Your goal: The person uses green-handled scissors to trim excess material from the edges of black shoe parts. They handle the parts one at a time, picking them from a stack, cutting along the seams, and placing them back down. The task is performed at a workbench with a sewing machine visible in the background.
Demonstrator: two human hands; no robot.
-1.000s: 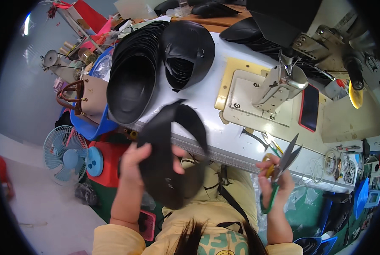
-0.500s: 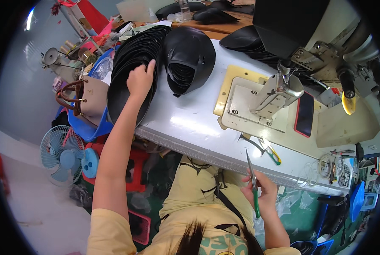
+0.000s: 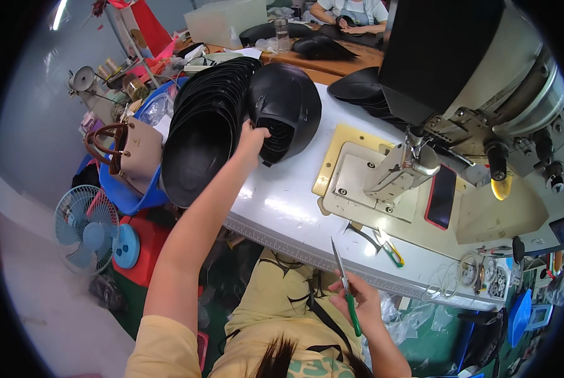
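My left hand (image 3: 252, 142) reaches forward with its fingers closed on the near left edge of a rounded stack of black moulded pieces (image 3: 289, 94), nested inside one another. Just left of it leans a longer row of nested black curved pieces (image 3: 197, 148), the nearest showing its hollow inside. Low in front of the table edge, my right hand (image 3: 362, 301) is wrapped around green-handled scissors (image 3: 350, 303); their blades point up and away. The left fingertips are partly hidden at the stack's opening.
An industrial sewing machine (image 3: 398, 173) stands on the right of the white table (image 3: 282, 195), beside a phone (image 3: 441, 196). Yellow-green handled snips (image 3: 392, 252) lie near its front. At left are a handbag (image 3: 137, 150) and fan (image 3: 93, 230). A person's hands (image 3: 354, 28) work behind.
My left hand has moved right, from the long row of black pieces to the rounded stack. The view has shifted, bringing another person's hands and torso into sight. The scissors stay in my right hand.
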